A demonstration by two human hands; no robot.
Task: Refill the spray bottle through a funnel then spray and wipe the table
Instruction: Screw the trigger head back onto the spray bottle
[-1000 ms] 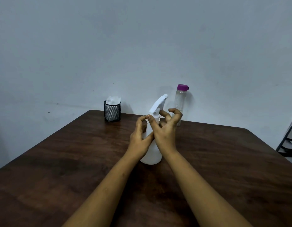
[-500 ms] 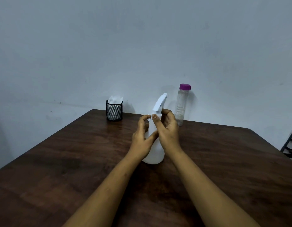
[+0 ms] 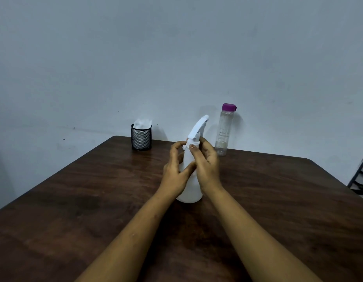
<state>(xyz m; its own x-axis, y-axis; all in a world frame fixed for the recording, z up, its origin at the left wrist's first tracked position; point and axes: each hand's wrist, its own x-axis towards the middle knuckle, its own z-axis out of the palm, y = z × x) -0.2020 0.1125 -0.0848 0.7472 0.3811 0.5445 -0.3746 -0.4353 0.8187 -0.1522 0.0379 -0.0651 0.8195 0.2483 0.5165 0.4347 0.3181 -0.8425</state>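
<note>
We see a dark brown wooden table [image 3: 74, 200] filling the lower frame; a white plastic spray bottle [image 3: 190, 191] stands upright near its centre, trigger head on; our left hand [image 3: 174, 169] is curled round the bottle's body from 9 o'clock; our right hand [image 3: 207, 163] has thumb and fingers pinched round the neck collar from 3 o'clock; a clear plastic bottle with purple cap [image 3: 224, 131] stands at 1 o'clock, apart from the spray bottle; a black mesh cup [image 3: 141, 139] holding white tissue [image 3: 143, 122] sits at 11 o'clock by the far edge.
</note>
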